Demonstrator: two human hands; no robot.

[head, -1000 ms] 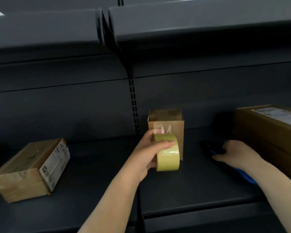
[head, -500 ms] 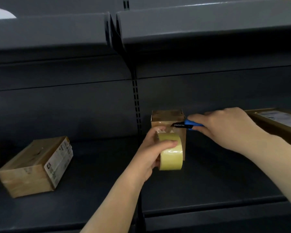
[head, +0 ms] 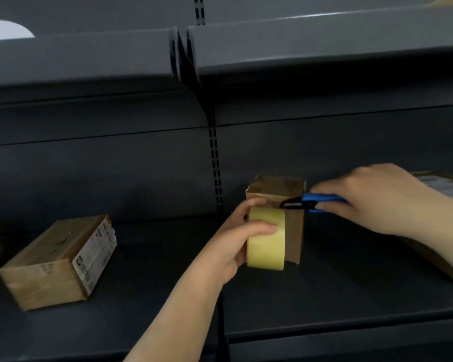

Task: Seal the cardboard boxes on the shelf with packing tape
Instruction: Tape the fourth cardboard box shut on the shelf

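Observation:
A small upright cardboard box (head: 293, 231) stands mid-shelf. My left hand (head: 236, 239) grips a yellowish roll of packing tape (head: 266, 241) pressed against the box's front face. My right hand (head: 379, 199) holds a blue utility knife (head: 314, 202), its black tip pointing left and touching the box's upper front just above the roll. Whether a strip of tape runs from the roll onto the box is hard to tell in the dim light.
A flat labelled cardboard box (head: 60, 259) lies on the dark shelf (head: 351, 288) at the left. A larger box (head: 445, 186) sits at the right edge behind my right forearm. An upper shelf (head: 298, 48) overhangs, and a slotted upright (head: 215, 163) divides the back panel.
My right hand picked the blue knife up from the shelf surface and carried it left and up to the small box's upper front. The left hand kept the roll against the box.

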